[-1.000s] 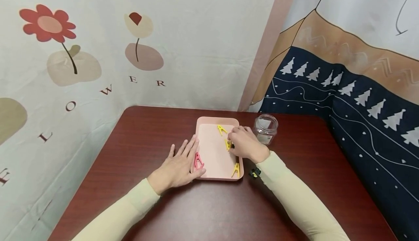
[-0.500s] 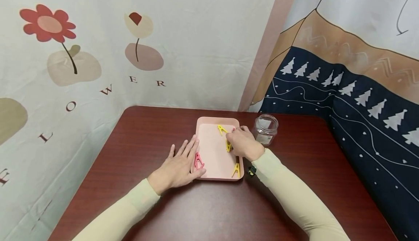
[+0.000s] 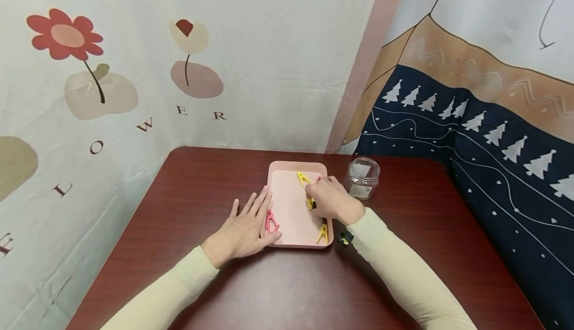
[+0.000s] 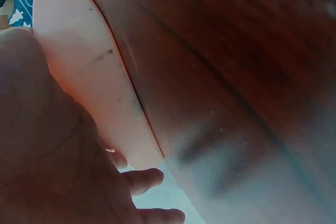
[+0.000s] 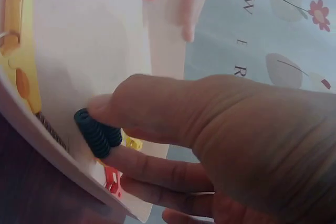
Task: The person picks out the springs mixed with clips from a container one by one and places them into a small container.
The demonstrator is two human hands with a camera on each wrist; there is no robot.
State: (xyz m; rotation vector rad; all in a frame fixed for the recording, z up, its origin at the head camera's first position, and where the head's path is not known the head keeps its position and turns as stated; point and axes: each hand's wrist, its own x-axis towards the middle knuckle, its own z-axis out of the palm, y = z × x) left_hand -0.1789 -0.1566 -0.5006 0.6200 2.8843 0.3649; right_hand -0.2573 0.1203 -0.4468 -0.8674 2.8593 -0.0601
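Note:
My left hand (image 3: 239, 230) lies flat with fingers spread along the left rim of the pink tray (image 3: 293, 225), its thumb over the near corner. A pink clothespin (image 3: 271, 222) rests in the tray beside that thumb. Over the tray's right side, my right hand (image 3: 334, 199) pinches a yellow clothespin by its dark ribbed grips (image 5: 94, 134) between thumb and forefinger; the hand hides most of it. One more yellow clothespin (image 3: 303, 178) lies at the back, another (image 3: 323, 232) in the near right corner. A red clothespin (image 5: 112, 180) shows below my right fingers in the right wrist view.
A lidless clear jar (image 3: 363, 179) stands on the brown table (image 3: 215, 170) just right of the tray. Printed cloths (image 3: 278, 71) hang behind the table and along its right.
My right hand has shifted slightly left, with its fingers now covering more of the middle yellow clothespin. The red clothespin's tip has come into view behind it. My left hand stays put.

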